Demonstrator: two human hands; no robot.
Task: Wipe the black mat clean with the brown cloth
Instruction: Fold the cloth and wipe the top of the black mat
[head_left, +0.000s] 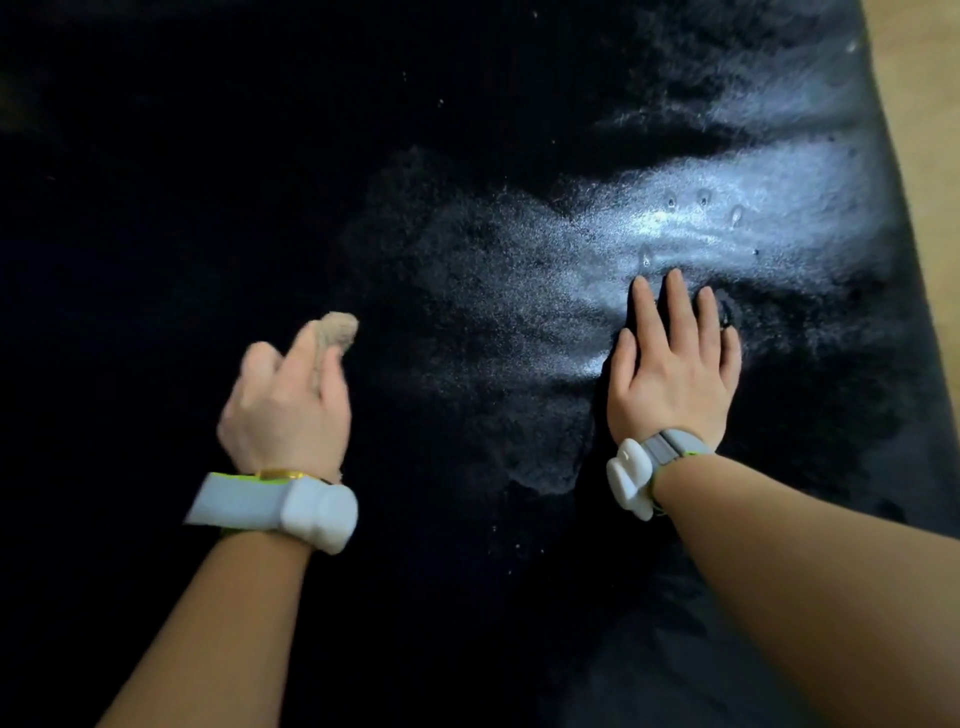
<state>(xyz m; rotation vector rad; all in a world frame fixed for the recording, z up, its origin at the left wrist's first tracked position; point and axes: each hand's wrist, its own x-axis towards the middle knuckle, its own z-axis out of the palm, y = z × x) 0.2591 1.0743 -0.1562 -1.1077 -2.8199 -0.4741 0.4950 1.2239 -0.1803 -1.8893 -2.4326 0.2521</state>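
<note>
— Underneath everything: wide black fuzzy mat (467, 130), pale sheen right of the grip.
— Grip?
— Left hand (285, 400) curled round crumpled brown cloth (340, 327), poking past the knuckles. Right hand (675, 374) flat, fingers straight, pressing mat.

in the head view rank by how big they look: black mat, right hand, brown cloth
1. black mat, fills most of the view
2. right hand
3. brown cloth, mostly hidden in the left hand, so true size unsure
</note>
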